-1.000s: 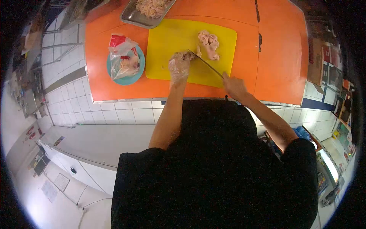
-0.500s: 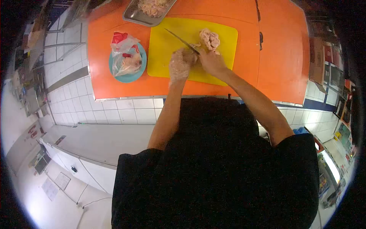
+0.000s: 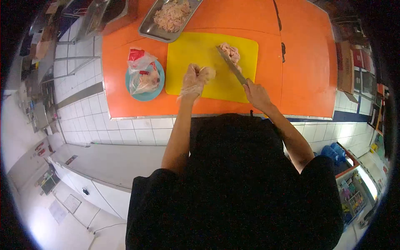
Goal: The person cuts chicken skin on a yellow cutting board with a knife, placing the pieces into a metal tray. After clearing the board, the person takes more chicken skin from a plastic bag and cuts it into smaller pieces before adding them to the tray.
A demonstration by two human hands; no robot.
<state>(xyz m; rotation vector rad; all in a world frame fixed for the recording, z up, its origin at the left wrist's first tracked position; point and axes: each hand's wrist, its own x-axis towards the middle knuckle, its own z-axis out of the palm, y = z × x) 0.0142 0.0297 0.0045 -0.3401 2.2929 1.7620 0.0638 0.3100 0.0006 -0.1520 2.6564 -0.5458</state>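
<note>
On the orange table lies a yellow cutting board (image 3: 225, 89). My left hand (image 3: 195, 80), in a clear plastic glove, is closed on a pale piece of meat (image 3: 207, 74) over the board's left half. My right hand (image 3: 257, 95) grips the handle of a knife (image 3: 234, 68) at the board's right front. The blade points up and left, its tip beside a pile of pale meat pieces (image 3: 230, 52). Part of that pile is hidden behind the blade.
A blue plate (image 3: 146, 96) with a plastic bag (image 3: 143, 81) of meat stands left of the board. Behind the board is a metal tray (image 3: 146, 30) of shredded pale meat (image 3: 171, 16). The table's front edge (image 3: 150, 116) runs before the body.
My right hand and the knife have moved right, away from my left hand, to beside the meat pile. The whole view has shifted slightly, with the table lower in the frame.
</note>
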